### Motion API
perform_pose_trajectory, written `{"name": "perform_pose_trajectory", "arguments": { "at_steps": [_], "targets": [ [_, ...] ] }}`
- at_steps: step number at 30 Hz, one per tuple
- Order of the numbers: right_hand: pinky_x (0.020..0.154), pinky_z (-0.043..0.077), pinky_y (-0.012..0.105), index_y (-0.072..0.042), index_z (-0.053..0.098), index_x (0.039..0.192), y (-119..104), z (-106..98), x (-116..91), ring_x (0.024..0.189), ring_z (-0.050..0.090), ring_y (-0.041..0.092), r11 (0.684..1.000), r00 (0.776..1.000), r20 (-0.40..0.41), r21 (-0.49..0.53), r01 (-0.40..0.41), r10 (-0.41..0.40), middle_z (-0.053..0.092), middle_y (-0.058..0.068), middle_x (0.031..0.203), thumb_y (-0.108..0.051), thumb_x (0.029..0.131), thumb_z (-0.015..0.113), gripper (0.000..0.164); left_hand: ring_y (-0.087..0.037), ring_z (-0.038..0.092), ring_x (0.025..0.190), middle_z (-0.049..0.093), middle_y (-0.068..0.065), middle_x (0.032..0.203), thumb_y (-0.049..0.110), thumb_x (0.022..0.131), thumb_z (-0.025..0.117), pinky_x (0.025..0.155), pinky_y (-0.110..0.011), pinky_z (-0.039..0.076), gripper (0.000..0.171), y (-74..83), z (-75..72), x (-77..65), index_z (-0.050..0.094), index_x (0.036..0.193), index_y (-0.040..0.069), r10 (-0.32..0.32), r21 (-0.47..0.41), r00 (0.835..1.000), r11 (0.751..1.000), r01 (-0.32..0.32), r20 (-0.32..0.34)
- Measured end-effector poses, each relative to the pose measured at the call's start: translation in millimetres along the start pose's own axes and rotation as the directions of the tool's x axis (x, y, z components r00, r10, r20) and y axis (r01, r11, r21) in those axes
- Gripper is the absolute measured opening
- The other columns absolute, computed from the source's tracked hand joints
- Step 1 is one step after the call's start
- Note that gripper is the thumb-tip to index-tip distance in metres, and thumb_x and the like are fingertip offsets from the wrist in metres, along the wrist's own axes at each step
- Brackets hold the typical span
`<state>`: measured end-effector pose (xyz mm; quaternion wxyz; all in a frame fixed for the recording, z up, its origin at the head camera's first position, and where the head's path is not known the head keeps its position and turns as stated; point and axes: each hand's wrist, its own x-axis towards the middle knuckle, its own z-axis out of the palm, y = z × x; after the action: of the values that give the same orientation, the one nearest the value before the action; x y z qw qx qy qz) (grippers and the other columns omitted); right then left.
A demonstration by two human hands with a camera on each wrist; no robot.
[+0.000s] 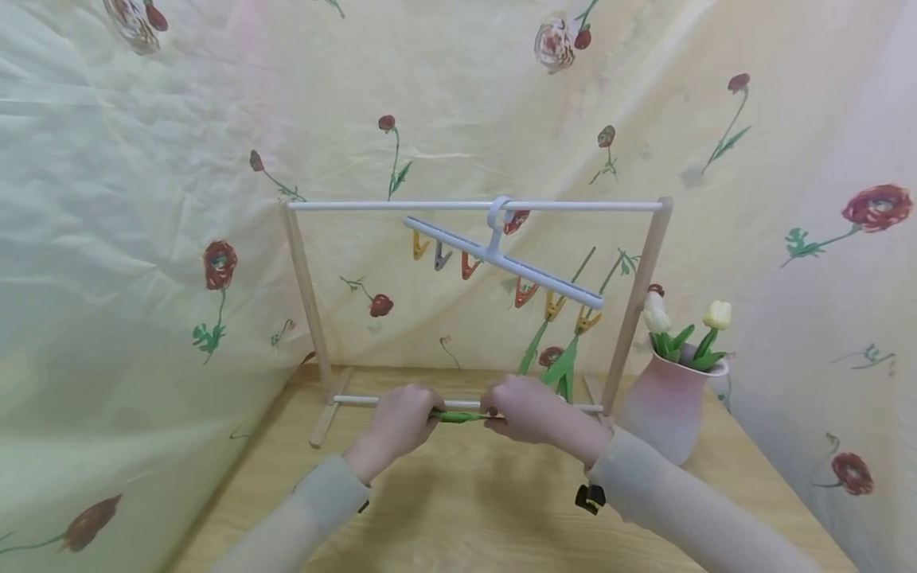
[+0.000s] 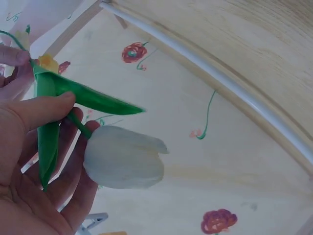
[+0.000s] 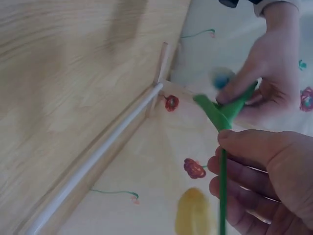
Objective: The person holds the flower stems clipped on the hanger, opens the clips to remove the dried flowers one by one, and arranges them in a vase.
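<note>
A white tulip (image 2: 124,159) with green leaves (image 2: 105,99) is held sideways between both hands, in front of the rack's lower bar. My left hand (image 1: 404,415) pinches it by stem and leaves, just behind the bloom. Farther down, the thumb and fingers of my right hand (image 1: 526,410) grip the bare green stem (image 3: 223,191). Above hangs a pale blue hanger (image 1: 494,256), tilted down to the right, with coloured clips along it. Two yellow clips at its lower end, one of them a yellow clip (image 1: 587,320), hold green-leaved stems upside down, partly behind my right hand.
The hanger hooks over the top bar (image 1: 372,206) of a wooden-legged rack standing on a wood-grain table (image 1: 458,525). A pink-and-white vase (image 1: 666,406) with tulips stands at the right. Floral cloth (image 1: 458,159) forms the backdrop behind and at the sides.
</note>
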<state>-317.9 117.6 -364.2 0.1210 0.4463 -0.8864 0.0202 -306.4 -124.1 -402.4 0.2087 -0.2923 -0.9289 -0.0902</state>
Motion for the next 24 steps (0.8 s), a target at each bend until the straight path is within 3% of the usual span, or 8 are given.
{"name": "perform_pose_trajectory", "arguments": {
  "at_steps": [4, 7, 10, 19, 24],
  "targets": [
    [0.054, 0.047, 0.017, -0.016, 0.077, 0.08, -5, 1, -3, 0.061, 0.053, 0.001, 0.999, 1.0, -0.026, -0.051, -0.015, 0.013, 0.069, -0.007, 0.074, -0.014, 0.091, 0.084, 0.013, -0.007, 0.07, 0.068, 0.078, 0.006, 0.085, 0.015, 0.087, 0.089, 0.054, -0.019, 0.053, 0.006, 4.9, 0.7, 3.1, 0.084, 0.088, 0.019, 0.066, 0.112, 0.995, 0.992, -0.058, -0.072],
    [0.052, 0.043, 0.017, -0.016, 0.074, 0.075, -7, 3, -5, 0.058, 0.047, 0.001, 0.997, 0.998, -0.062, -0.075, -0.023, 0.018, 0.065, -0.007, 0.07, -0.014, 0.09, 0.084, 0.018, -0.008, 0.072, 0.072, 0.076, 0.008, 0.083, 0.019, 0.084, 0.091, 0.061, -0.023, 0.059, 0.01, 8.4, 3.0, 3.9, 0.083, 0.086, 0.021, 0.149, 0.199, 0.978, 0.973, -0.118, -0.146],
    [0.052, 0.043, 0.017, -0.016, 0.073, 0.075, -7, 5, -7, 0.057, 0.047, 0.001, 0.997, 0.995, -0.097, -0.072, -0.031, 0.024, 0.064, -0.007, 0.068, -0.013, 0.089, 0.085, 0.019, -0.009, 0.072, 0.075, 0.076, 0.009, 0.083, 0.02, 0.083, 0.093, 0.068, -0.025, 0.062, 0.012, 11.1, 5.9, 5.0, 0.082, 0.086, 0.022, 0.189, 0.226, 0.96, 0.964, -0.141, -0.206],
    [0.052, 0.046, 0.018, -0.016, 0.077, 0.078, -6, 3, -17, 0.057, 0.051, 0.003, 0.989, 0.989, -0.146, -0.136, -0.051, 0.031, 0.063, -0.007, 0.069, -0.016, 0.088, 0.087, 0.015, -0.012, 0.067, 0.081, 0.076, 0.007, 0.085, 0.019, 0.08, 0.095, 0.076, -0.029, 0.06, 0.015, 17.4, 6.6, 10.2, 0.082, 0.087, 0.021, 0.213, 0.197, 0.942, 0.967, -0.165, -0.259],
    [0.053, 0.05, 0.019, -0.017, 0.079, 0.08, -1, 0, -25, 0.059, 0.057, 0.004, 0.984, 0.987, -0.149, -0.158, -0.079, 0.056, 0.067, -0.007, 0.071, -0.016, 0.088, 0.087, 0.012, -0.018, 0.067, 0.089, 0.08, 0.004, 0.091, 0.025, 0.076, 0.097, 0.08, -0.036, 0.058, 0.021, 17.4, 6.1, 11.9, 0.083, 0.091, 0.019, 0.115, 0.136, 0.957, 0.987, -0.08, -0.267]
  ]
}}
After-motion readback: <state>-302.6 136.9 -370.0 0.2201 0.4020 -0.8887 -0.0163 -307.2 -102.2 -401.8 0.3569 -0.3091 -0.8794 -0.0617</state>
